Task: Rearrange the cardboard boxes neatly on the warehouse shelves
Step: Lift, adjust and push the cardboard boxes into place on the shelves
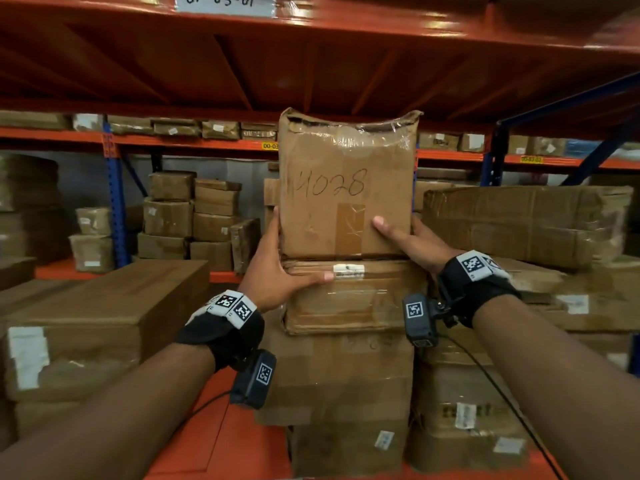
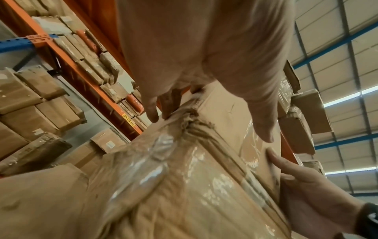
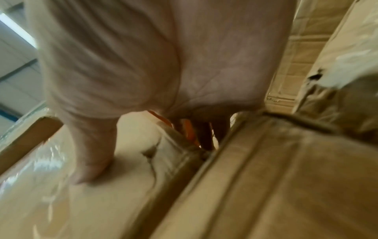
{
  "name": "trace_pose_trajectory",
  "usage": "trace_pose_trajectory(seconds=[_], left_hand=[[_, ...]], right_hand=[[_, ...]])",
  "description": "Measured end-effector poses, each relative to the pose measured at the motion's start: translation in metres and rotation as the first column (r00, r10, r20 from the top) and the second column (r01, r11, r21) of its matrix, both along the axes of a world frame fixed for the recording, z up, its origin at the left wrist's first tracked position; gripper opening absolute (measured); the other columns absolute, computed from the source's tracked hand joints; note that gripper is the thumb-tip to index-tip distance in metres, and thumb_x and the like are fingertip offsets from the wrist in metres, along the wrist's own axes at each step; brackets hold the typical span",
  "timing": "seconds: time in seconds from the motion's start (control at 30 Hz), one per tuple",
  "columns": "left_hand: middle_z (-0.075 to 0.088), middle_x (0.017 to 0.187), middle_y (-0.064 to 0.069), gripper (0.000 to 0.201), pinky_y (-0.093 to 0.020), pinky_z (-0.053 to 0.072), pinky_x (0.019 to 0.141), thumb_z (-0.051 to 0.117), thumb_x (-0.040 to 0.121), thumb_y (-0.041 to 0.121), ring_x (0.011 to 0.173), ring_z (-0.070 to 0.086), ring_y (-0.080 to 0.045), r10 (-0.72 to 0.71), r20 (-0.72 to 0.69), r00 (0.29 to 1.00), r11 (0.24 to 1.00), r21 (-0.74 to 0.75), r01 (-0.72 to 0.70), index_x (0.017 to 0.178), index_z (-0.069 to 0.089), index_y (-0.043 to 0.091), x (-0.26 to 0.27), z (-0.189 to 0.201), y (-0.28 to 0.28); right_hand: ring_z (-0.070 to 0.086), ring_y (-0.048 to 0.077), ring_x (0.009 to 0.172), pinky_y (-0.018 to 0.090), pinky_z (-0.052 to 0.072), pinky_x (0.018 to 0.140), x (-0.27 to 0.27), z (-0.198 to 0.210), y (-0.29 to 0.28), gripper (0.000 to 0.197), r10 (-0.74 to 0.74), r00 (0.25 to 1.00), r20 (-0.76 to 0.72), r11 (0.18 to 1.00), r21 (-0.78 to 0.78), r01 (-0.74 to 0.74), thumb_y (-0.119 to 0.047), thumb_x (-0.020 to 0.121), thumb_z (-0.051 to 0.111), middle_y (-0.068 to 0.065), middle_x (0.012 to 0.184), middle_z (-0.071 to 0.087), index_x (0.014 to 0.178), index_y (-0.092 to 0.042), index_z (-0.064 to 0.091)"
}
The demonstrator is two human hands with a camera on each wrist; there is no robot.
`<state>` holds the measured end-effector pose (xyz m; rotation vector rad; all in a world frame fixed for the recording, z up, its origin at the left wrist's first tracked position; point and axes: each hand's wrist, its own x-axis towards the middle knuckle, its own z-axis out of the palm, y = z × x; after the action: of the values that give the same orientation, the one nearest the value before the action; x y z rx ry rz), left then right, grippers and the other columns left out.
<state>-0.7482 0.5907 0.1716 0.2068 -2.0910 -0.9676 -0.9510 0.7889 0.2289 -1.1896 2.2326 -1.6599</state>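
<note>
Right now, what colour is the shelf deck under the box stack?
Orange. The shelf deck beneath the box stack shows best in the head view.

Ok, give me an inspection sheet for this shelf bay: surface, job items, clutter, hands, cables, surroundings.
Surface: orange shelf deck, bare patch at front.
Job's things: box marked 4028 upright on a stack of taped boxes; top edge crushed.
Clutter: nothing seen.
Grippers: left hand grips the 4028 box's lower left corner; right hand grips its lower right edge.
Cables: black cable trails from right wrist camera.
Surroundings: long box right; rear racks stacked with boxes.
</note>
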Motion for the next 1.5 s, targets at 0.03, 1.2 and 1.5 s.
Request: trace_pose_trajectory(seconds=[0.03,1.2,1.5], left_hand=[[0.028,0.180,0.004,0.166,-0.058,0.042,0.127,0.095,0.041,0.085,0.160,0.041,-0.021,0.029,0.007,1.000,1.000,-0.008,-0.029,0.167,-0.010,0.061,-0.002,-0.006,0.000],[0.046,0.170,0.003,0.153,-0.062,0.049,0.121,0.100,0.048,0.074,0.150,0.055,-0.022,0.052,-0.130,0.990,0.987,0.160,-0.031,0.171,0.012,0.048,-0.033,-0.023,-0.024],[0.041,0.173,0.002,0.156,-0.059,0.049,0.120,0.101,0.047,0.069,0.151,0.051,-0.023,0.055,-0.122,0.991,0.984,0.178,-0.033,0.172,0.010,0.049,-0.037,-0.020,-0.024]], right_hand=[[0.061,0.021,0.132,0.047,0.044,0.120,0.001,-0.002,-0.001,0.118,-0.011,1.000,-0.005,1.000,-0.012,0.011,-0.089,0.067,0.076,-0.007,0.149,0.061,0.166,-0.039,0.036],[0.057,0.023,0.143,0.059,0.044,0.121,-0.038,-0.046,-0.039,0.103,0.029,1.000,0.005,0.980,-0.198,-0.028,-0.102,0.064,0.065,-0.010,0.157,0.060,0.155,-0.061,0.042],[0.060,0.019,0.139,0.053,0.047,0.121,-0.031,-0.044,-0.036,0.116,0.026,0.999,0.019,0.965,-0.262,-0.020,-0.101,0.060,0.069,-0.007,0.154,0.063,0.160,-0.048,0.045]])
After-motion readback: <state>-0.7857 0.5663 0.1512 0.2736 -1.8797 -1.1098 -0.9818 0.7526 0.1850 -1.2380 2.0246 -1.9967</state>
